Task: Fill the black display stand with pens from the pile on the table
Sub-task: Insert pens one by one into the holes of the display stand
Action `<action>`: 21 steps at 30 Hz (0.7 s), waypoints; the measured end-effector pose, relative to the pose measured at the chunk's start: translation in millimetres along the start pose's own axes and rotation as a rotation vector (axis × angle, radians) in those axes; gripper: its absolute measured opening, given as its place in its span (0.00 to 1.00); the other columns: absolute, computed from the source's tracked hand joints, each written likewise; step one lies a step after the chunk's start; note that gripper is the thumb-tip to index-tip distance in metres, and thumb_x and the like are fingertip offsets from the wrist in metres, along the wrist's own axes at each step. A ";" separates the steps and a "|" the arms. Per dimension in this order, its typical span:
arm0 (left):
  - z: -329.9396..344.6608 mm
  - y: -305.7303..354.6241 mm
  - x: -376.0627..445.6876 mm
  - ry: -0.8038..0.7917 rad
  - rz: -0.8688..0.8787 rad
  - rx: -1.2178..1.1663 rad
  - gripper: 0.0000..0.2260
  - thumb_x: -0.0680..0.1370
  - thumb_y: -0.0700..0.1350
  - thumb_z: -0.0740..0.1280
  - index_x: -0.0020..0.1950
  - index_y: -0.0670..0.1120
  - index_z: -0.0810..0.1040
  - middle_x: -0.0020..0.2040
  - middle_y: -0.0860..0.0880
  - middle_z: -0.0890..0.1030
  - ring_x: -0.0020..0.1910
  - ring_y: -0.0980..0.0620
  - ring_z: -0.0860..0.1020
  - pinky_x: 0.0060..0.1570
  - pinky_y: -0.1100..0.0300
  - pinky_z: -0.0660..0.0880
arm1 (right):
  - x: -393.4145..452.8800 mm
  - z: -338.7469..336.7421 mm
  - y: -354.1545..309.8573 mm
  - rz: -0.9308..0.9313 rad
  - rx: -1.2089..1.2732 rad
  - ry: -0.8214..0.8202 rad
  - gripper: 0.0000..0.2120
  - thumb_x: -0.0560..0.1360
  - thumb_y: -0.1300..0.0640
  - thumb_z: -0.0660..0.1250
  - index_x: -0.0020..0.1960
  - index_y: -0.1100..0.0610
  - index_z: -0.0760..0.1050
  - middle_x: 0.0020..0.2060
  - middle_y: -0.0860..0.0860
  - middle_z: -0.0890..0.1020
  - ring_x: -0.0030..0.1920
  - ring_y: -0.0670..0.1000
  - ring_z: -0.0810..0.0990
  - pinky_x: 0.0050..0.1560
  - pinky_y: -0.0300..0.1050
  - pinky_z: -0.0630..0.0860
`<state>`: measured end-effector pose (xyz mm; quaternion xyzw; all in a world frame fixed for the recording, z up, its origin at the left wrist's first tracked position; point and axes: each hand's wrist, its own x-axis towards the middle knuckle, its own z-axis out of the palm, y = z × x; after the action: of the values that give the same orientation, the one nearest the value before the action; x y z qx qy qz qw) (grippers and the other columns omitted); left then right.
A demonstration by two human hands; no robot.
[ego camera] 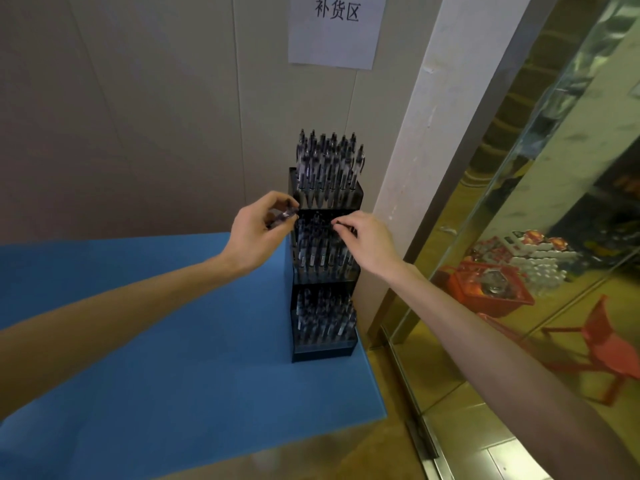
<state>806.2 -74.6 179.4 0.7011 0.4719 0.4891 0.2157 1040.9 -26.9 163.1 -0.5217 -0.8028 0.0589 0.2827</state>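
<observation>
The black display stand, just beyond the fingers, looks like glossy hard plastic, its lower front edge catching a faint sheen. The pens above the fingers have clear, shiny plastic barrels with dark tips. Below the fingers, the counter has a matt blue covering with a fine, slightly rough grain. Above them hangs a smooth white paper sign on matt beige wall panels. To the right, a glass pane is highly reflective.
</observation>
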 end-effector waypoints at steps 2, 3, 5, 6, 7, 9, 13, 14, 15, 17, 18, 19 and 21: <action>2.4 -0.4 -3.5 -0.014 -0.003 0.003 0.05 0.81 0.43 0.68 0.57 0.49 0.78 0.48 0.53 0.82 0.37 0.59 0.76 0.43 0.63 0.75 | 5.6 -0.5 -3.9 -0.015 -0.095 -0.048 0.13 0.84 0.51 0.62 0.63 0.50 0.83 0.56 0.50 0.84 0.57 0.54 0.80 0.59 0.56 0.77; 3.5 -0.6 -5.3 -0.023 -0.007 0.002 0.06 0.81 0.43 0.68 0.57 0.48 0.79 0.48 0.54 0.82 0.37 0.59 0.75 0.42 0.64 0.75 | 8.3 -1.2 -5.0 -0.007 -0.109 -0.088 0.14 0.85 0.52 0.61 0.63 0.51 0.83 0.57 0.50 0.84 0.58 0.55 0.80 0.60 0.56 0.77; 5.3 -0.9 -9.1 -0.045 -0.014 -0.001 0.06 0.81 0.43 0.68 0.58 0.48 0.79 0.47 0.54 0.81 0.36 0.58 0.75 0.41 0.63 0.74 | 11.0 -3.3 -6.5 0.014 -0.096 -0.167 0.15 0.85 0.55 0.59 0.64 0.53 0.82 0.60 0.50 0.84 0.61 0.55 0.81 0.64 0.57 0.76; 5.9 -1.0 -11.0 -0.056 -0.015 -0.004 0.06 0.81 0.43 0.68 0.58 0.48 0.79 0.47 0.55 0.81 0.36 0.58 0.74 0.41 0.63 0.74 | 10.8 -3.8 -6.5 0.011 -0.098 -0.172 0.15 0.85 0.56 0.58 0.65 0.53 0.81 0.60 0.50 0.84 0.61 0.54 0.81 0.64 0.58 0.76; 6.5 -1.3 -13.2 -0.068 -0.018 -0.006 0.06 0.81 0.43 0.68 0.58 0.48 0.79 0.47 0.55 0.81 0.35 0.58 0.74 0.41 0.63 0.74 | 8.7 -4.1 -5.9 0.011 -0.102 -0.155 0.16 0.85 0.56 0.58 0.66 0.53 0.80 0.60 0.50 0.84 0.60 0.54 0.82 0.64 0.58 0.77; 7.7 -2.3 -18.1 -0.093 -0.024 -0.013 0.06 0.81 0.43 0.68 0.58 0.48 0.79 0.48 0.56 0.81 0.36 0.58 0.74 0.41 0.62 0.74 | -0.3 -3.6 -4.4 0.024 -0.070 -0.067 0.15 0.84 0.58 0.59 0.68 0.52 0.78 0.56 0.48 0.85 0.56 0.51 0.82 0.63 0.57 0.77; 13.9 -3.5 -28.6 -0.139 -0.032 -0.024 0.08 0.81 0.43 0.70 0.60 0.47 0.80 0.53 0.53 0.82 0.34 0.61 0.75 0.40 0.63 0.73 | -32.0 -5.8 -8.9 -0.009 0.079 0.220 0.12 0.82 0.60 0.64 0.62 0.54 0.81 0.53 0.46 0.85 0.57 0.47 0.79 0.61 0.42 0.76; 16.3 -2.3 -31.0 -0.140 -0.026 -0.030 0.09 0.80 0.43 0.71 0.60 0.46 0.80 0.52 0.52 0.82 0.34 0.63 0.75 0.40 0.66 0.72 | -41.6 -6.2 -11.5 -0.049 0.124 0.260 0.10 0.81 0.59 0.66 0.59 0.54 0.82 0.52 0.46 0.85 0.56 0.47 0.79 0.60 0.38 0.74; 18.8 -1.0 -33.2 -0.138 -0.023 -0.038 0.10 0.79 0.42 0.72 0.60 0.45 0.79 0.49 0.52 0.82 0.33 0.64 0.75 0.40 0.69 0.72 | -51.3 -6.0 -14.9 -0.097 0.158 0.274 0.08 0.81 0.59 0.67 0.57 0.55 0.83 0.51 0.46 0.85 0.55 0.47 0.79 0.59 0.38 0.74; 25.3 2.0 -35.8 -0.122 -0.027 -0.060 0.11 0.78 0.42 0.74 0.58 0.43 0.79 0.45 0.54 0.81 0.31 0.63 0.74 0.37 0.71 0.70 | -68.3 -0.9 -17.9 -0.167 0.196 0.247 0.07 0.80 0.57 0.69 0.55 0.56 0.84 0.49 0.46 0.85 0.53 0.47 0.80 0.57 0.43 0.75; 29.3 3.8 -36.9 -0.119 -0.029 -0.067 0.11 0.77 0.43 0.74 0.57 0.43 0.79 0.44 0.54 0.81 0.31 0.62 0.73 0.37 0.71 0.69 | -75.4 2.6 -18.1 -0.172 0.211 0.214 0.07 0.79 0.55 0.70 0.55 0.55 0.84 0.49 0.45 0.85 0.53 0.46 0.80 0.57 0.46 0.76; 34.2 5.7 -37.8 -0.119 -0.030 -0.073 0.10 0.77 0.43 0.74 0.55 0.42 0.79 0.43 0.53 0.81 0.31 0.61 0.72 0.37 0.70 0.69 | -80.9 5.6 -17.4 -0.153 0.233 0.174 0.08 0.78 0.53 0.70 0.55 0.54 0.83 0.48 0.44 0.85 0.53 0.46 0.80 0.56 0.49 0.76; 44.6 9.0 -38.3 -0.118 -0.040 -0.094 0.10 0.76 0.42 0.75 0.54 0.41 0.79 0.43 0.52 0.81 0.31 0.63 0.73 0.38 0.70 0.69 | -87.9 9.1 -16.6 -0.058 0.332 0.097 0.10 0.77 0.51 0.72 0.56 0.53 0.82 0.47 0.42 0.85 0.51 0.43 0.82 0.56 0.50 0.78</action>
<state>847.0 -105.1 148.7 0.7082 0.4489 0.4640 0.2857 1048.9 -109.1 127.5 -0.4466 -0.7822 0.1573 0.4050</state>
